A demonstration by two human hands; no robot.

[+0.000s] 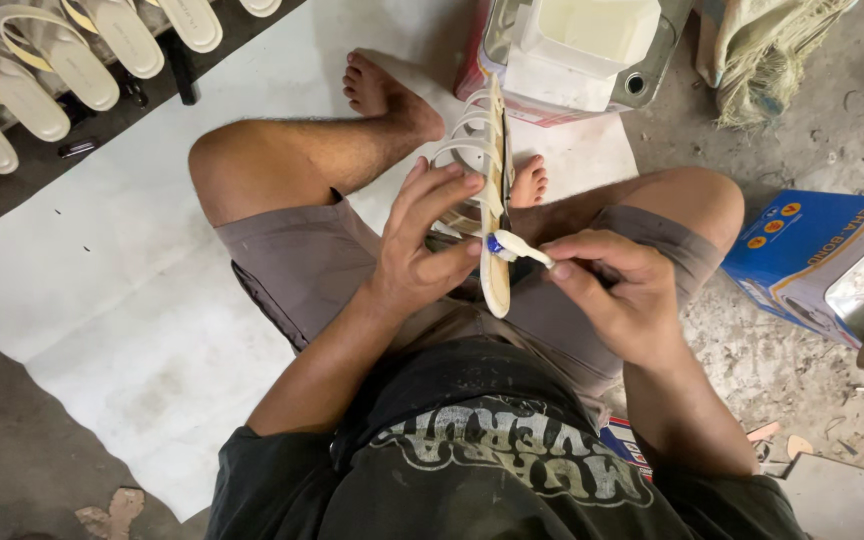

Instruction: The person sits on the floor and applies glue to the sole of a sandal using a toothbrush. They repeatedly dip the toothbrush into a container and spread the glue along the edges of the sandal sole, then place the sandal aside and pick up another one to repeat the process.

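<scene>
Left hand (422, 245) grips a sandal (495, 200) edge-up while right hand (617, 290) pinches a brush (517, 247) at its sole edge, gluing apparently midway.

- We see even, soft daylight, bright on the white floor sheet (132, 250).
- We note shadows pooling under the bent legs and the dark shoe rack (102, 120).
- We find sharp focus centrally; the edges bow from wide-lens distortion.
</scene>
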